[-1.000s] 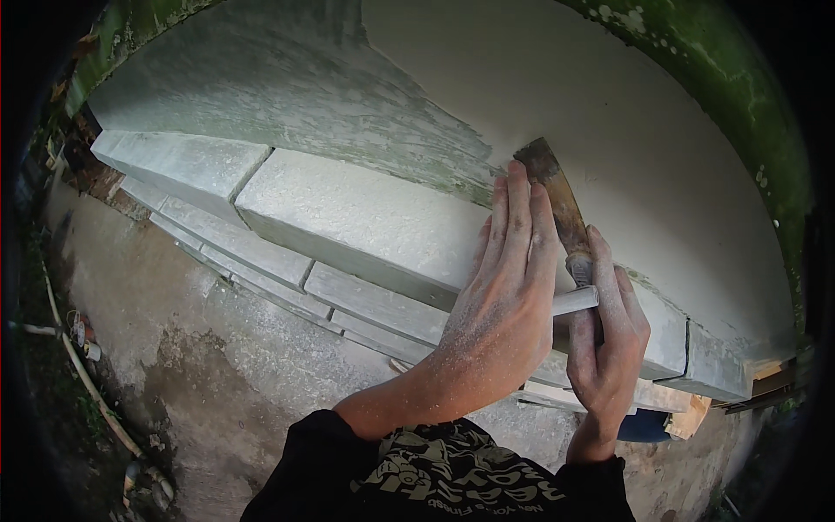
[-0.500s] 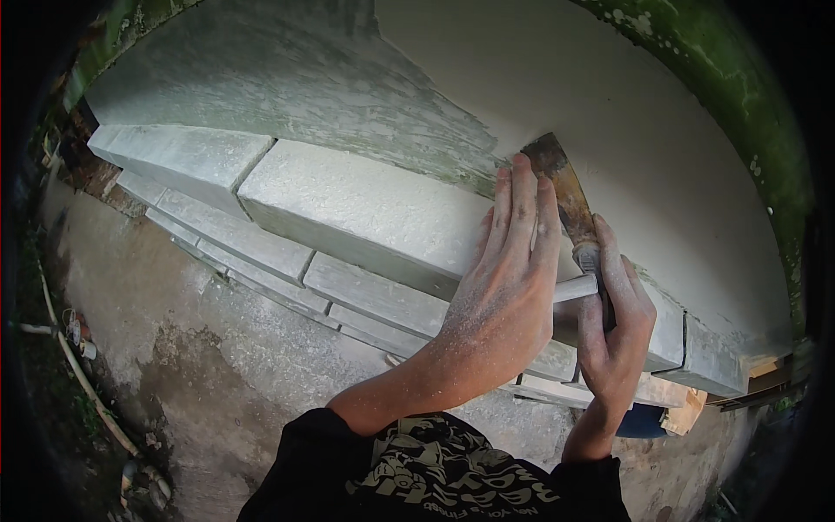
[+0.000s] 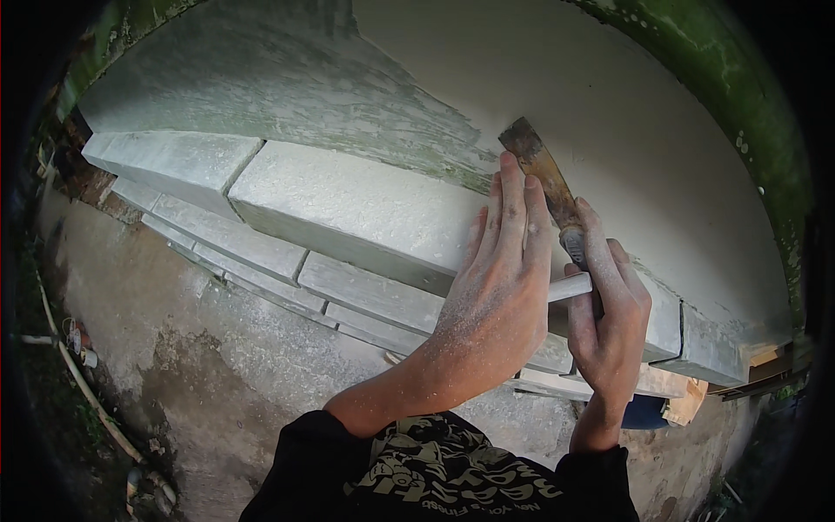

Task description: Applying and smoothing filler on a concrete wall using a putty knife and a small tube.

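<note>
My right hand (image 3: 613, 317) is wrapped round the handle of a putty knife (image 3: 544, 170) with a rust-stained blade. The blade points up and left, its end beside the smooth pale coating (image 3: 635, 113) on the wall. My left hand (image 3: 500, 287) lies just left of the knife, fingers long and close together, the fingertips near the blade. A pale bar-like handle (image 3: 570, 287) juts from beneath the left palm towards the right hand; the rest of that tool is hidden. White dust covers both hands.
Below the wall runs a ledge of pale blocks (image 3: 357, 196), with stepped rows of blocks (image 3: 374, 291) under it. Rough grey-green wall (image 3: 296, 96) borders the smooth coating. Stained concrete floor (image 3: 217, 383) lies lower down; a pipe (image 3: 91, 396) runs along the left.
The whole view has shifted slightly, so wall and ledge sit a little further left. Both hands and the putty knife keep nearly the same place against the wall.
</note>
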`<control>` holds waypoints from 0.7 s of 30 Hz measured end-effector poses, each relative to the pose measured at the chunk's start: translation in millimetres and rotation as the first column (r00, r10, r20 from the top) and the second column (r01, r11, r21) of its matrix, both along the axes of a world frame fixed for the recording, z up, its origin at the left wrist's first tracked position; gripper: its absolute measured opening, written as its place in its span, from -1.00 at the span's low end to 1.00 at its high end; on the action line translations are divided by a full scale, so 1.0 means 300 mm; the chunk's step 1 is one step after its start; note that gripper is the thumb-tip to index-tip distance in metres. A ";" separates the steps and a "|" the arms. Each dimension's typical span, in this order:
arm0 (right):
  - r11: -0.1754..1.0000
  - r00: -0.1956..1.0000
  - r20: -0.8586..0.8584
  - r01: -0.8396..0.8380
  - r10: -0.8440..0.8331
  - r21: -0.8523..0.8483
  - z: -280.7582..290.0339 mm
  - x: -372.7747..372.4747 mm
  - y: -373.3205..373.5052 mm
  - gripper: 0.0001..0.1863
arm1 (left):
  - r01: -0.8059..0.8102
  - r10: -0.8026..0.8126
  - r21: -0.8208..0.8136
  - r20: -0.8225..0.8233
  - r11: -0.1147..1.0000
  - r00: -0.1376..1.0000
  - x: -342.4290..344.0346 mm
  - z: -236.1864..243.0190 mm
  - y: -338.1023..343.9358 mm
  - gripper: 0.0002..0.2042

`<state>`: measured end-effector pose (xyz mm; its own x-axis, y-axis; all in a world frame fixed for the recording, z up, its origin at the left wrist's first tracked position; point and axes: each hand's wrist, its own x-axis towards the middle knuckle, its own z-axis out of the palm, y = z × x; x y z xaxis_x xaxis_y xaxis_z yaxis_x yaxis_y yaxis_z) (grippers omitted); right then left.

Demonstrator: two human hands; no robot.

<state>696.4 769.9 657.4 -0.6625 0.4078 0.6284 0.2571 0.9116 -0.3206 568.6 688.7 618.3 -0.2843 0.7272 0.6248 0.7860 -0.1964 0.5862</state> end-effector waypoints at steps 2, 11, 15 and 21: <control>1.000 1.000 -0.012 -0.014 0.014 0.011 -0.014 0.018 -0.010 -0.36 | 0.001 -0.003 -0.061 -0.034 0.998 0.999 -0.003 0.001 -0.024 -0.28; 0.995 0.995 0.037 0.090 -0.089 -0.034 0.005 0.051 -0.018 -0.39 | 0.004 -0.006 -0.056 -0.042 0.998 0.999 0.003 0.000 -0.012 -0.28; 0.997 0.998 -0.006 0.069 -0.069 -0.033 -0.019 0.040 -0.007 -0.39 | -0.048 0.041 -0.071 -0.099 0.996 0.994 0.019 -0.012 -0.004 -0.30; 0.998 0.998 0.018 0.062 -0.061 -0.032 -0.019 0.067 -0.013 -0.39 | -0.029 0.024 -0.059 -0.077 0.998 0.997 0.027 -0.010 -0.004 -0.30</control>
